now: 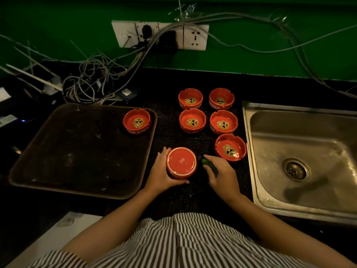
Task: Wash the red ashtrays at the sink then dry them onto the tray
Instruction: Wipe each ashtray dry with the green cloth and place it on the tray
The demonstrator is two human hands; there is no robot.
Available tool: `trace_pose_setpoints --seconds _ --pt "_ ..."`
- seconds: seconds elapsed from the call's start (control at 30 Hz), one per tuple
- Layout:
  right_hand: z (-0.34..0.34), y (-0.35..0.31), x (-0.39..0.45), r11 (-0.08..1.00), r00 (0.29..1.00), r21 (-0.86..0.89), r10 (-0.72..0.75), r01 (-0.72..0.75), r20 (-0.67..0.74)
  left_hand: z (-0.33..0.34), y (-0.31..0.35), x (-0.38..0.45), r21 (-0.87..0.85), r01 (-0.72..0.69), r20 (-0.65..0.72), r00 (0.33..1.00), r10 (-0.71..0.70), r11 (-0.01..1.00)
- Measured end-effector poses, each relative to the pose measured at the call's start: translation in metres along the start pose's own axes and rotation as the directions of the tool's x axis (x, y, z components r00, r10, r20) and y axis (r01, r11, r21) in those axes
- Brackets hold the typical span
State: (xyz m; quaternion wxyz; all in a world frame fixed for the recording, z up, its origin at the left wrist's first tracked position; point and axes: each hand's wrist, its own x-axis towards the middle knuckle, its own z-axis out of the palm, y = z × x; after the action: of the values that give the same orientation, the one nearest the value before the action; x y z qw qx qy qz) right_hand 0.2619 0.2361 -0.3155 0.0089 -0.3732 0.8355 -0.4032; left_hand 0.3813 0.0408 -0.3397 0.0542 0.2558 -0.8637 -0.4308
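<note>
Holding the piece steady matters most here. Largest first: one stainless steel sink (301, 157) lies at right and one brown rectangular tray (77, 151) at left, on a black dimpled mat (168, 132). Seven round red ceramic ashtrays show: one on the tray's far corner (136, 121), five upright on the mat (192, 120), and one upturned (181, 163) gripped by the left hand (160, 171). The right hand (222, 175) clutches one small green scrubbing pad (209, 166). Judging by this, wiping the base well means rotating the ashtray against the pad.
</note>
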Motion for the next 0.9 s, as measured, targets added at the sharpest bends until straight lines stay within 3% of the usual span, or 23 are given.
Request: trace_pose_setpoints --seconds 0.1,0.2,0.3,0.53,0.67,0.8,0.9 --pt "0.016 -0.022 0.028 0.999 0.998 -0.007 -0.052 0.053 0.027 0.002 0.0 0.002 0.097 -0.041 0.021 0.999 0.039 0.994" --pt "0.045 -0.038 0.053 0.988 0.989 -0.153 -0.012 0.035 0.149 0.001 0.0 0.002 0.141 -0.09 0.033 0.996 0.086 0.986" --pt "0.066 -0.047 0.056 0.913 0.967 -0.344 -0.158 0.219 0.198 0.001 -0.001 0.004 0.229 -0.126 0.019 0.992 0.125 0.965" --pt "0.036 -0.025 0.024 0.812 0.837 -0.257 -0.434 0.524 0.333 0.004 -0.005 0.004 0.235 -0.105 -0.023 0.993 0.113 0.966" --pt "0.03 -0.017 0.037 0.74 0.833 -0.395 -0.426 0.545 0.352 0.002 -0.003 0.002 0.205 -0.1 -0.067 0.991 0.116 0.974" --pt "0.056 -0.035 0.05 0.808 0.9 -0.453 -0.202 0.377 0.387 0.003 -0.007 0.005 0.23 -0.099 -0.057 0.992 0.115 0.968" --pt "0.057 -0.045 0.031 0.823 0.85 -0.31 -0.341 0.477 0.401 0.004 -0.01 0.006 0.215 -0.11 -0.048 0.991 0.123 0.97"
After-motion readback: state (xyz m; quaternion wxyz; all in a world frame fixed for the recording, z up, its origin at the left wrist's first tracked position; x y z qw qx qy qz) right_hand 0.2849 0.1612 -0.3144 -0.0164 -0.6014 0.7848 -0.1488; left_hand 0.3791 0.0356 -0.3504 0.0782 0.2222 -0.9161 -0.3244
